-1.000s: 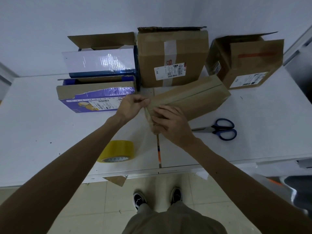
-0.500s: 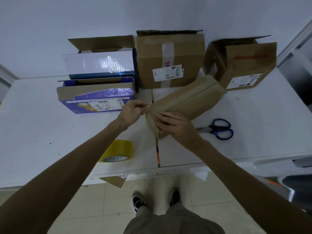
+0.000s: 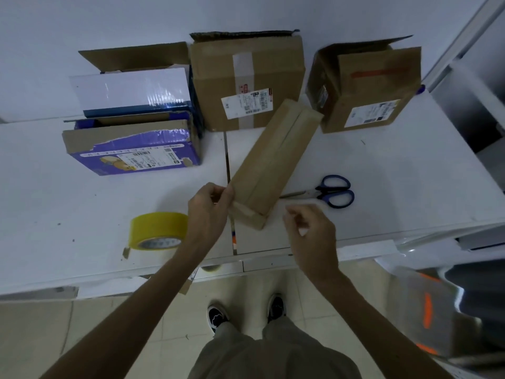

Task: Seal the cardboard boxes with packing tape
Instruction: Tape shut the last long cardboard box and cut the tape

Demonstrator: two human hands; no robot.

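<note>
**A:** Eyes on the long box [image 3: 273, 162]: it lies flat on the white table [image 3: 82, 203], slanted across the seam [image 3: 226, 157] between the two tabletops, its near end towards the front edge.

**B:** And the left hand [image 3: 210, 206] has it by that near end, thumb and curled fingers pinching the left edge at the corner. The right hand [image 3: 308, 225] hangs clear of the cardboard, just off the near right corner, fingers loosely curled towards the thumb, nothing visible between them.

**A:** Tight at the far end. That corner sits right beside the open box [image 3: 366, 88]; touching or not, I cannot tell. The labelled brown box [image 3: 246, 83] is just behind it too.

**B:** On the right flank, the scissors [image 3: 328, 191] lie with blue handles outward and blades aimed at the long side of the box, tip just beside it.

**A:** The yellow tape roll [image 3: 158, 231] is on its side to the left of the left forearm, near the front edge, with a loose tab at its lower left.

**B:** There is room, though. Bare table runs left of the roll, below the purple box [image 3: 131, 151], and another open stretch lies right of the scissors, out to the table's right edge.

**A:** The white-and-blue box [image 3: 131, 91] stands at the back, against the wall.
</note>
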